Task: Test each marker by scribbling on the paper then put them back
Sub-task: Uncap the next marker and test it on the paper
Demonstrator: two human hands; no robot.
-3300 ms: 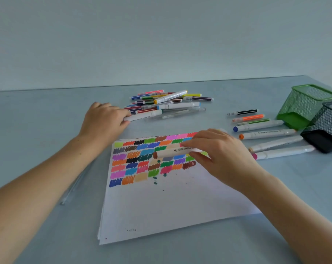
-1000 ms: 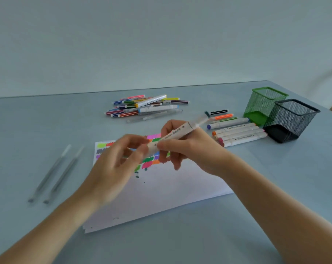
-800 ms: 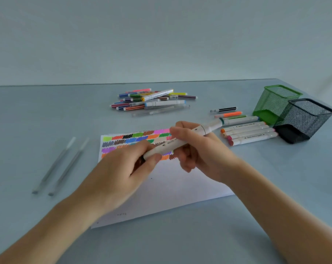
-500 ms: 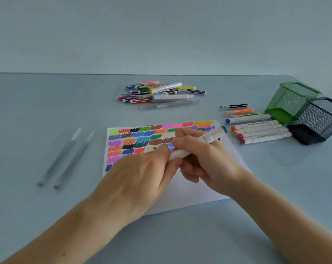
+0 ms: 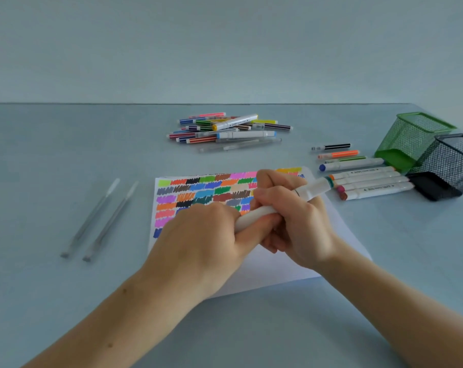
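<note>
Both hands hold one white marker (image 5: 311, 192) above the paper (image 5: 278, 266), which carries rows of coloured scribbles. My right hand (image 5: 294, 224) grips the marker's middle; its green-ringed end points right. My left hand (image 5: 206, 243) grips the lower left end, which it hides. A pile of thin coloured markers (image 5: 230, 127) lies at the back of the table. A row of white markers (image 5: 368, 181) lies to the right of the paper.
A green mesh holder (image 5: 413, 139) and a black mesh holder (image 5: 450, 168) lie tipped at the right. Two clear pens (image 5: 100, 219) lie left of the paper. The table is grey-blue, with a wall behind.
My right hand lifted the marker off the paper and my left hand came over from the pile to grip its lower end. The view shifted.
</note>
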